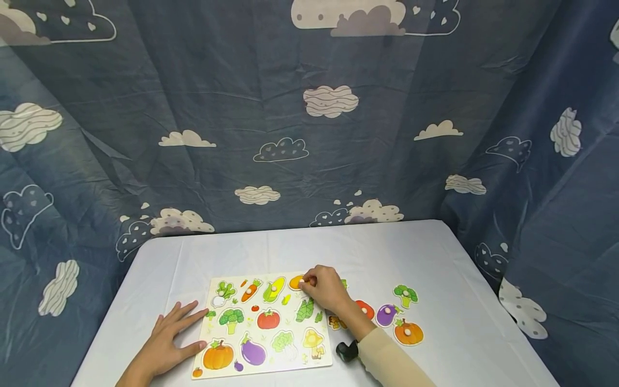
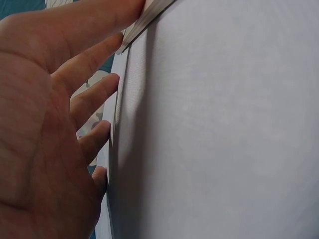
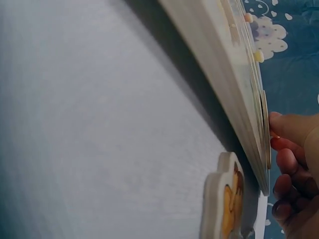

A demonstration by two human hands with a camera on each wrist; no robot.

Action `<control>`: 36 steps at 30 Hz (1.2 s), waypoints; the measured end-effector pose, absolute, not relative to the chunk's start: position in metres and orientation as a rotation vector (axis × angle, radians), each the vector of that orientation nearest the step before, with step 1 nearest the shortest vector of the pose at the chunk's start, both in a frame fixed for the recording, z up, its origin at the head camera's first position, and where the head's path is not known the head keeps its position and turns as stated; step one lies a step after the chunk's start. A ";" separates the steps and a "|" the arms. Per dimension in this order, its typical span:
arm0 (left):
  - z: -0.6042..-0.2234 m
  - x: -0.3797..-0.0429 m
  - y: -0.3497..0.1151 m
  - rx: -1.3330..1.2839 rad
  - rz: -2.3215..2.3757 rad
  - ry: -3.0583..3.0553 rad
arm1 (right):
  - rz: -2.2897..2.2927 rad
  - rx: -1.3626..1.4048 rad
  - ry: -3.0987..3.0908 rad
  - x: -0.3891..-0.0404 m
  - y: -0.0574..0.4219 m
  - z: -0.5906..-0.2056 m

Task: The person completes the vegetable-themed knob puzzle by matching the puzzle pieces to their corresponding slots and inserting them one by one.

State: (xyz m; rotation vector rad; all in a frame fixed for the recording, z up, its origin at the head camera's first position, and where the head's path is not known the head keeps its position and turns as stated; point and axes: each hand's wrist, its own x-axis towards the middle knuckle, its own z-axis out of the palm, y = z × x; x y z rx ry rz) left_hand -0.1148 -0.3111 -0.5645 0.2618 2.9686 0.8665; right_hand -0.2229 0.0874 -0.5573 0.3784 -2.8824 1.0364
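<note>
- By the left hand [image 1: 166,344], the left edge of the board [image 1: 205,365] is touched; its fingers are spread wide and nothing is gripped in them.
- By the right hand [image 1: 326,290], the orange piece [image 1: 296,282] is pinched between thumb and fingers, the fingers held narrow.
- The orange piece is held at the far right corner of the board; in the right wrist view its thin edge is seen just above the board's surface, and whether it is fully seated cannot be told.
- The board is laid flat on the worktop [image 1: 387,252], covered in white, left of the loose pieces.
- In the board's far row, the turnip [image 1: 224,293], the carrot [image 1: 251,291] and the corn [image 1: 274,289] are seen left of the orange piece; knobs are borne by the carrot and the corn.
- In the middle row, a printed broccoli [image 1: 231,319], a printed tomato [image 1: 268,320] and a printed cabbage [image 1: 305,310] are shown.
- In the near row, a printed pumpkin [image 1: 218,357], a printed eggplant [image 1: 253,352], a pale lettuce [image 1: 282,340] and a printed mushroom [image 1: 313,342] are shown.
- Right of the board, a loose broccoli [image 1: 405,295], a loose eggplant [image 1: 386,315] and a loose pumpkin [image 1: 408,333] are laid near one another.
- A red piece [image 1: 365,308] and a mushroom piece [image 1: 335,322] are partly covered by the right arm.
- The worktop is backed by a blue curtain [image 1: 217,172] with printed clouds.
</note>
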 end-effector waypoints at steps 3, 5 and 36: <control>-0.565 -0.114 -0.311 0.260 0.866 2.969 | 1.027 0.366 -2.883 -0.223 0.087 -0.559; -0.565 -0.114 -0.311 0.261 0.868 2.970 | 1.017 0.366 -2.881 -0.222 0.087 -0.559; -0.562 -0.113 -0.313 0.315 0.894 2.989 | 1.000 0.428 -2.893 -0.221 0.091 -0.560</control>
